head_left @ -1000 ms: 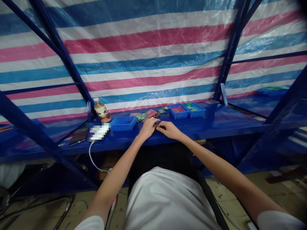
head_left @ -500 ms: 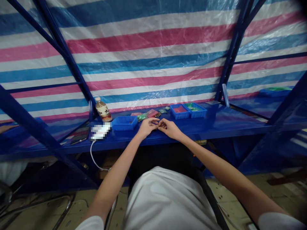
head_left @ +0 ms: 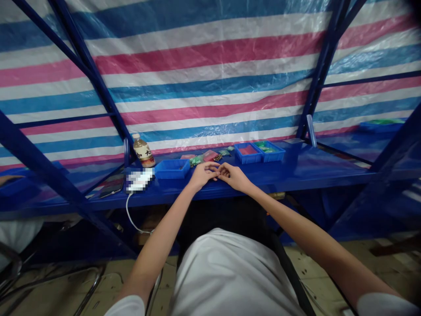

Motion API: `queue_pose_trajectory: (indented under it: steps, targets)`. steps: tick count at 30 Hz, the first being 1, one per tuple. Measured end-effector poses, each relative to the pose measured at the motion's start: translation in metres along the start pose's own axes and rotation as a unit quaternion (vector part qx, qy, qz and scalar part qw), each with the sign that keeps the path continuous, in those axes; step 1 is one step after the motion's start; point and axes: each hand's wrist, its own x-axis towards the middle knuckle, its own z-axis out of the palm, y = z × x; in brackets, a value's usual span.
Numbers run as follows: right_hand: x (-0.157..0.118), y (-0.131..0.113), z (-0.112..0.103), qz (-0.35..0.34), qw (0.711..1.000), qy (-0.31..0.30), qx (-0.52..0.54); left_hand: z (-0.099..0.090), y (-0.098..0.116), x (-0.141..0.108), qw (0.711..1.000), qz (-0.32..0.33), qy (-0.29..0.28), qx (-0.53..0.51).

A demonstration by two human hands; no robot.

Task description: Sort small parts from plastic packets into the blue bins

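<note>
My left hand and my right hand meet fingertip to fingertip over the front of the blue bench. Both are closed in a pinch. Whatever lies between the fingers is too small and too covered to name. Just behind them lie a small heap of brass-coloured parts, a red packet and green packets. To the left of my left hand stands a blue tray with a few tiny dark bits inside.
Two blue trays stand to the right, one with red packets, the other with green packets. At left are a drink bottle, a blurred-out item with a white cable, and a phone. Blue frame posts flank the bench. Another person's hand shows far left.
The view has shifted very slightly. My hands stay together, with only small finger movements. At far left the other person's hand has moved a little.
</note>
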Motion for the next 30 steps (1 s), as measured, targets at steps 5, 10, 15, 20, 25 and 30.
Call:
queue_pose_trajectory:
  steps: [5, 10, 15, 20, 25, 30]
  targets:
    - [0.0002, 0.0018, 0.0011, 0.002, 1.000, 0.005, -0.003, 0.0002, -0.0002, -0.0005, 1.000, 0.000, 0.004, -0.011]
    - [0.0003, 0.0025, 0.0020, 0.006, 1.000, 0.014, -0.014, 0.0003, 0.0001, -0.0010, 1.000, 0.002, 0.007, -0.018]
    - [0.0004, 0.0022, 0.0020, 0.008, 1.000, 0.017, -0.025, -0.0001, -0.0008, -0.0006, 1.000, 0.006, 0.004, -0.014]
    - [-0.0001, 0.0036, 0.0017, -0.001, 0.999, 0.014, -0.034, 0.0016, 0.0028, -0.0023, 1.000, 0.004, 0.004, -0.010]
    - [-0.0006, 0.0038, 0.0020, -0.002, 0.999, 0.011, -0.049, 0.0027, 0.0078, -0.0040, 1.000, 0.002, 0.002, -0.002]
    - [-0.0005, 0.0037, 0.0021, 0.001, 0.999, 0.007, -0.034, 0.0032, 0.0063, -0.0027, 1.000, 0.001, 0.012, 0.002]
